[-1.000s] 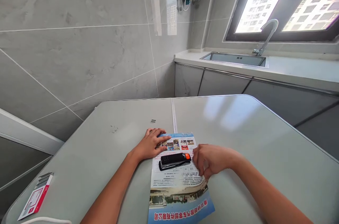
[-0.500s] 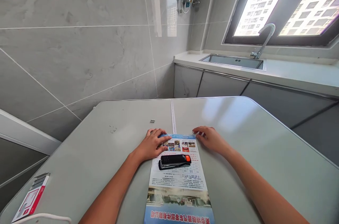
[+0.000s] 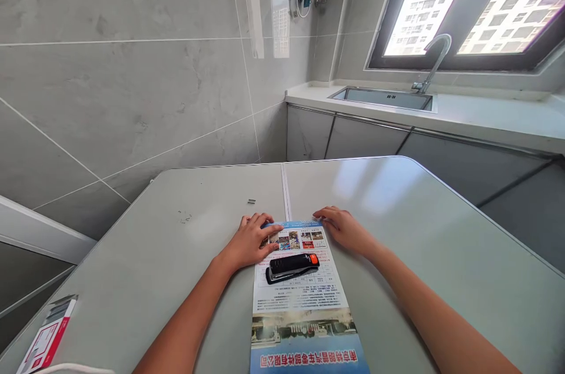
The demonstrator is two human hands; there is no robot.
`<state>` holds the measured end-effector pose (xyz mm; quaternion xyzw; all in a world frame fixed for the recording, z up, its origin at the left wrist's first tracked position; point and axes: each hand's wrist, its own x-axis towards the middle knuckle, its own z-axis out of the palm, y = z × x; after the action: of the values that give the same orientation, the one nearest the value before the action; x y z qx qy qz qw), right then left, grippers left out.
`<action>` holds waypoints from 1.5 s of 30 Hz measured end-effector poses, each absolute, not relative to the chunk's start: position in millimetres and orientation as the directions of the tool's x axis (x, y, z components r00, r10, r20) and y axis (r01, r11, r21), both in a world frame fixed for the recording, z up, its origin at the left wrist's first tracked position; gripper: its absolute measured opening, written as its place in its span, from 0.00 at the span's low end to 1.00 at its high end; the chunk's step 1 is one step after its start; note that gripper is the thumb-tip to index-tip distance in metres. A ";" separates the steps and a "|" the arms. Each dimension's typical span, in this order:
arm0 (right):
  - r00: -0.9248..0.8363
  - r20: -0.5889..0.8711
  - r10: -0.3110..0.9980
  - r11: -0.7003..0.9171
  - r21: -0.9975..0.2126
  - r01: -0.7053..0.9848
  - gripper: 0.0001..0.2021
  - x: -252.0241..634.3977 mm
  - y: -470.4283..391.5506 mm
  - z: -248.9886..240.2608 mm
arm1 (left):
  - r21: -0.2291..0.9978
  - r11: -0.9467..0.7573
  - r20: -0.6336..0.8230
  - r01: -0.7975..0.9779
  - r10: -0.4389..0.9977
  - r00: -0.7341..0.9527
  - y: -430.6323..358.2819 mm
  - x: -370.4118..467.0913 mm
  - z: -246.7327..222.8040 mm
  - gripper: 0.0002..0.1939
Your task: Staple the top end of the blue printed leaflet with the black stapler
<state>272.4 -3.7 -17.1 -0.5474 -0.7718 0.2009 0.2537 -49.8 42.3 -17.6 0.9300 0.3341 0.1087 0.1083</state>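
Observation:
A printed sheet [image 3: 304, 297] with blue ends, photos and upside-down text lies on the pale table. On it rests a black stapler [image 3: 292, 267] with an orange-red button at its right end. My left hand [image 3: 251, 241] lies with spread fingers over the sheet's far left corner. At the far right corner, my right hand [image 3: 346, 229] touches the sheet's edge with its fingertips, the fingers extended and the thumb hidden beneath. Neither hand touches the stapler.
Small staple strips [image 3: 251, 201] lie beyond my left hand, with loose staples [image 3: 184, 218] further left. A red and white package [image 3: 48, 336] and a white cable are at the near left. The table [image 3: 212, 182] meets a tiled wall; a sink counter stands behind.
The sheet has turned slightly, its near end swinging right, and the stapler on it has tilted a little. My right hand has moved slightly left onto the corner. The view has shifted slightly.

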 end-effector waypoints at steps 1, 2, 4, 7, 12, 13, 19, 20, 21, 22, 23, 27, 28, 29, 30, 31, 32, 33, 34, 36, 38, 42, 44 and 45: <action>-0.283 0.183 0.941 0.336 -0.580 0.742 0.19 272.4 -3.4 -18.4 | 0.275 -0.754 0.130 0.597 0.644 0.754 42.4 -50.2 -17.2 0.22; -0.298 0.191 0.935 0.353 -0.572 0.740 0.19 272.1 -3.3 -19.6 | 0.276 -0.754 0.129 0.596 0.644 0.754 42.4 -50.5 -16.8 0.21; -0.343 0.201 0.918 0.395 -0.558 0.730 0.19 269.5 -3.5 -21.4 | 0.277 -0.755 0.125 0.595 0.642 0.756 42.5 -50.9 -16.4 0.21; -0.405 0.210 0.890 0.451 -0.545 0.707 0.20 260.9 -4.4 -23.0 | 0.276 -0.756 0.125 0.594 0.640 0.758 42.5 -50.8 -16.6 0.21; -0.427 0.209 0.880 0.461 -0.597 0.656 0.32 243.6 -5.9 -25.2 | 0.281 -0.758 0.131 0.588 0.638 0.759 42.8 -50.9 -17.4 0.22; -0.420 0.206 0.884 0.451 -0.615 0.647 0.34 241.7 -6.0 -25.4 | 0.282 -0.759 0.130 0.587 0.636 0.760 43.0 -51.1 -17.5 0.22; -0.353 0.212 0.912 0.402 -0.637 0.658 0.34 242.8 -5.8 -23.4 | 0.288 -0.760 0.140 0.583 0.635 0.760 43.4 -51.4 -17.7 0.21; -0.342 0.213 0.915 0.397 -0.616 0.680 0.33 243.1 -5.6 -23.3 | 0.288 -0.760 0.141 0.582 0.635 0.760 43.3 -51.3 -17.6 0.21; -0.337 0.209 0.918 0.393 -0.596 0.700 0.33 243.0 -5.4 -23.3 | 0.288 -0.760 0.140 0.582 0.635 0.760 43.2 -51.2 -17.5 0.21; -0.342 0.198 0.919 0.391 -0.581 0.714 0.33 242.6 -5.3 -23.3 | 0.289 -0.759 0.138 0.583 0.636 0.759 43.1 -51.2 -17.4 0.21; -0.355 0.181 0.917 0.392 -0.570 0.722 0.34 242.0 -5.2 -23.1 | 0.289 -0.758 0.136 0.585 0.638 0.758 43.0 -51.1 -17.4 0.21; -0.341 0.195 0.920 0.389 -0.564 0.728 0.27 242.4 -6.7 -16.6 | 0.282 -0.754 0.132 0.593 0.643 0.754 43.1 -51.0 -18.3 0.21; -0.326 0.217 0.920 0.390 -0.580 0.715 0.21 243.7 -7.8 -13.2 | 0.280 -0.754 0.132 0.595 0.644 0.754 43.1 -51.0 -18.8 0.21; -0.326 0.232 0.916 0.399 -0.605 0.689 0.16 245.2 -9.4 -9.2 | 0.279 -0.753 0.131 0.596 0.644 0.753 43.1 -50.9 -19.3 0.21; -0.351 0.237 0.906 0.418 -0.632 0.652 0.13 246.3 -11.4 -5.1 | 0.279 -0.753 0.131 0.596 0.645 0.753 43.1 -50.9 -19.7 0.21; -0.400 0.233 0.886 0.447 -0.656 0.608 0.13 246.7 -13.8 -1.3 | 0.279 -0.752 0.131 0.597 0.646 0.752 43.0 -50.9 -20.2 0.21; -0.465 0.227 0.856 0.484 -0.670 0.562 0.15 245.9 -16.7 1.8 | 0.279 -0.751 0.132 0.598 0.647 0.751 43.0 -50.9 -20.6 0.21; -0.529 0.223 0.819 0.522 -0.672 0.526 0.17 243.5 -19.9 4.0 | 0.279 -0.750 0.132 0.600 0.649 0.749 43.0 -50.9 -21.0 0.22; -0.581 0.220 0.783 0.559 -0.658 0.504 0.20 239.7 -23.1 5.1 | 0.277 -0.748 0.132 0.603 0.651 0.748 43.0 -50.9 -21.6 0.22; -0.646 0.207 0.735 0.618 -0.596 0.512 0.25 228.3 -29.1 4.3 | 0.272 -0.745 0.133 0.610 0.656 0.743 43.4 -51.0 -23.2 0.22; -0.666 0.185 0.723 0.645 -0.525 0.555 0.21 215.7 -33.1 0.9 | 0.264 -0.741 0.140 0.618 0.663 0.735 44.4 -50.8 -25.9 0.22; -0.644 0.186 0.742 0.643 -0.468 0.606 0.10 202.8 -34.0 -4.3 | 0.259 -0.726 0.165 0.637 0.683 0.712 47.5 -50.1 -30.9 0.21; -0.637 0.188 0.748 0.637 -0.474 0.608 0.09 203.6 -32.7 -3.6 | 0.269 -0.723 0.171 0.636 0.686 0.707 49.3 -51.1 -30.5 0.20; -0.636 0.186 0.749 0.634 -0.482 0.606 0.09 204.8 -32.1 -2.7 | 0.279 -0.723 0.179 0.632 0.686 0.705 50.1 -52.4 -29.2 0.19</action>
<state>204.8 -32.1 -2.7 -0.3832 -0.8840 0.1908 0.1881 -52.4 50.1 -29.2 0.9181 0.3589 0.1360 0.0986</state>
